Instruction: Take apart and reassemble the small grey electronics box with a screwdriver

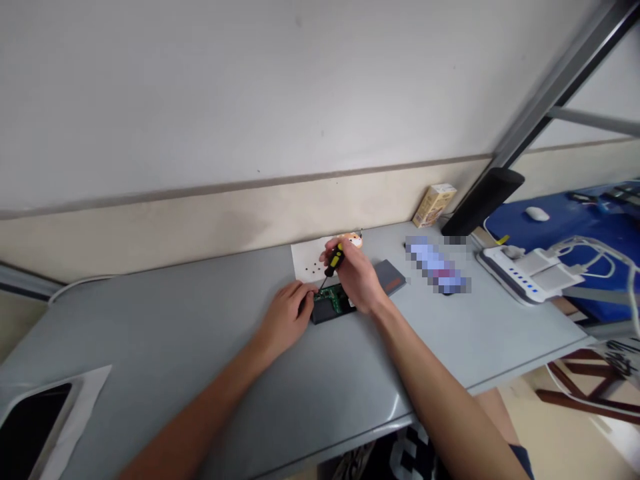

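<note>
My right hand [361, 275] is closed around a black and yellow screwdriver [334, 261]. The tool slants down to the left, its tip at the upper left part of a green circuit board [341, 299]. That board sits in an opened dark casing [325, 311] lying on the desk; its kind is unclear. My left hand [290, 309] grips the casing's left end, fingers near the screwdriver tip. Behind them, several tiny dark screws [313, 271] lie on a white sheet of paper [301, 256]. A grey cover-like piece [390, 276] rests right of my right hand, partly hidden by it.
A blurred-out phone [435, 265] lies on the grey desk [200, 347] to the right, beside a white power strip [525, 275] with cables. A small carton [434, 205] and a black cylinder [483, 200] stand by the wall. A dark-screened tablet-like device [35, 420] lies front left.
</note>
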The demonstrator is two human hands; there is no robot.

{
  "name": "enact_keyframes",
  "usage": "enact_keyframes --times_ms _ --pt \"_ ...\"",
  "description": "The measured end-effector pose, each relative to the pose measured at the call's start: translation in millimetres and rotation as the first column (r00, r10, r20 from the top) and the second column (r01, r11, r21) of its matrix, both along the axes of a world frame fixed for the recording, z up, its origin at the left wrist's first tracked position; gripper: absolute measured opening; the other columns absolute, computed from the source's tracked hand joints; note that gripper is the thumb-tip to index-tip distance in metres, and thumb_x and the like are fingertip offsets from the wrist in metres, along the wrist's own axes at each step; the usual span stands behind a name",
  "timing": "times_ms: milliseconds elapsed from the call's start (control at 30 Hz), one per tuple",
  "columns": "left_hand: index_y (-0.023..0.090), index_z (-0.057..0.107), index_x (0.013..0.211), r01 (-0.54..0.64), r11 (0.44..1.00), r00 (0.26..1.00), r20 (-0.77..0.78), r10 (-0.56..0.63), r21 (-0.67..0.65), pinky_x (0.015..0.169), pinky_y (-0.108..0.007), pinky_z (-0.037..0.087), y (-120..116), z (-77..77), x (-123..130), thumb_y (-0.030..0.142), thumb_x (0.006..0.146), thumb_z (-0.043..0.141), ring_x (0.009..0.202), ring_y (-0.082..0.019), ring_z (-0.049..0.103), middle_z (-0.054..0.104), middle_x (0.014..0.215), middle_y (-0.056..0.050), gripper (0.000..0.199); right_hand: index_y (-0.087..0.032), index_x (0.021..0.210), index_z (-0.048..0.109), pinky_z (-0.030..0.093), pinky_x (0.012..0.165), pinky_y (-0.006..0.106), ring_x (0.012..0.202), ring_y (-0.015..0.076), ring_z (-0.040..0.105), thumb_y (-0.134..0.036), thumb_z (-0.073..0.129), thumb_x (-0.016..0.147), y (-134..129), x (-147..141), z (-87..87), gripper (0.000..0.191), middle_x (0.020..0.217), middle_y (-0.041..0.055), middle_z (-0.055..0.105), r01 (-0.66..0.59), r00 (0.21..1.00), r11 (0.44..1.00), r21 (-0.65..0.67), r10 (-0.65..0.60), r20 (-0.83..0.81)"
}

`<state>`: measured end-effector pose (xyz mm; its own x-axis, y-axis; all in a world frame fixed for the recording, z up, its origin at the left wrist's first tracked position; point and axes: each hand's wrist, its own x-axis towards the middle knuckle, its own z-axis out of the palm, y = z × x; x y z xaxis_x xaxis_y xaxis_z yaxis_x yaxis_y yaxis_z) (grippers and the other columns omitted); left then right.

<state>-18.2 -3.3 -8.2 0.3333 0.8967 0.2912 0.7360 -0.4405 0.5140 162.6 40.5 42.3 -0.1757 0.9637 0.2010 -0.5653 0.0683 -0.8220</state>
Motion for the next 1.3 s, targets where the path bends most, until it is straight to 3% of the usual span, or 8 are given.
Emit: enact_keyframes --times_ms 100,233,433,633,800,1000,1133,1300 --pt "0.022 0.063 0.107 0.002 1.000 1.000 -0.007 -0.002 -0.007 0.090 -0.039 0.049 0 0.6 -1 0.024 0.106 0.040 0.098 -0.022 0.064 0.068 0.102 -0.005 0.023 -0.023 0.090 0.060 0.051 0.072 0.031 0.085 0.0174 0.070 -0.054 0.076 0.083 2 2 -2.3 0.036 0.103 0.0036 0.069 0.005 0.999 1.000 -0.021 -0.004 0.043" --pt "0.023 0.062 0.107 0.012 1.000 0.999 -0.040 -0.012 -0.012 0.090 -0.040 0.049 -2 2.4 -1 0.028 0.108 0.037 0.098 -0.022 0.064 0.067 0.102 -0.005 0.025 -0.025 0.082 0.039 0.044 0.058 0.028 0.052 0.0108 0.058 -0.053 0.078 0.082 6 2 -7.5 0.048 0.071 -0.0066 0.060 0.198 0.967 0.980 0.031 -0.200 0.157" --pt "0.024 0.061 0.109 0.000 1.000 0.997 -0.079 -0.002 -0.020 0.090 -0.041 0.049 -4 4.1 0 0.028 0.107 0.038 0.099 -0.023 0.064 0.068 0.104 -0.005 0.024 -0.026 0.107 0.062 0.048 0.069 0.030 0.067 0.0143 0.056 -0.069 0.040 0.098 5 -1 -7.3 0.049 0.074 -0.0019 0.055 0.193 0.972 0.979 0.069 -0.200 0.122" --pt "0.023 0.060 0.110 -0.004 1.000 0.997 -0.079 0.003 -0.008 0.091 -0.041 0.049 -4 3.1 0 0.028 0.107 0.038 0.099 -0.023 0.064 0.068 0.104 -0.005 0.023 -0.023 0.084 0.055 0.049 0.074 0.029 0.078 0.0141 0.065 -0.052 0.073 0.087 1 -2 -5.9 0.034 0.092 0.0004 0.065 0.073 0.995 0.997 0.031 -0.075 0.060" --pt "0.024 0.060 0.110 0.003 1.000 0.996 -0.093 -0.003 -0.001 0.091 -0.042 0.049 -2 0.9 -1 0.029 0.107 0.037 0.099 -0.023 0.065 0.068 0.104 -0.006 0.024 -0.025 0.082 0.041 0.039 0.055 0.027 0.050 0.0107 0.047 -0.057 0.069 0.088 3 -5 -9.1 0.043 0.059 -0.0088 0.046 0.151 0.982 0.987 0.063 -0.157 0.105" --pt "0.023 0.060 0.107 -0.014 1.000 0.995 -0.098 0.015 0.011 0.089 -0.040 0.049 -3 0.9 0 0.029 0.107 0.038 0.099 -0.023 0.065 0.068 0.103 -0.006 0.023 -0.023 0.102 0.066 0.048 0.073 0.030 0.072 0.0137 0.057 -0.061 0.053 0.096 6 0 -3.0 0.041 0.081 0.0003 0.057 0.055 0.997 0.998 -0.008 -0.055 -0.045" --pt "0.022 0.059 0.108 -0.009 1.000 0.995 -0.101 0.010 0.014 0.090 -0.041 0.049 -2 -0.1 0 0.028 0.107 0.037 0.099 -0.023 0.064 0.068 0.104 -0.006 0.023 -0.023 0.086 0.056 0.049 0.078 0.029 0.087 0.0159 0.067 -0.050 0.076 0.084 9 6 -6.4 0.033 0.094 0.0004 0.063 0.047 0.997 0.998 -0.045 -0.050 -0.055" --pt "0.021 0.060 0.109 -0.004 1.000 0.993 -0.117 0.005 0.007 0.091 -0.042 0.049 -1 -2.7 -2 0.029 0.107 0.037 0.100 -0.024 0.064 0.068 0.107 -0.007 0.024 -0.026 0.096 0.048 0.048 0.074 0.029 0.069 0.0130 0.064 -0.053 0.072 0.087 14 6 -15.1 0.037 0.076 -0.0063 0.056 0.199 0.968 0.979 0.048 -0.204 0.145"
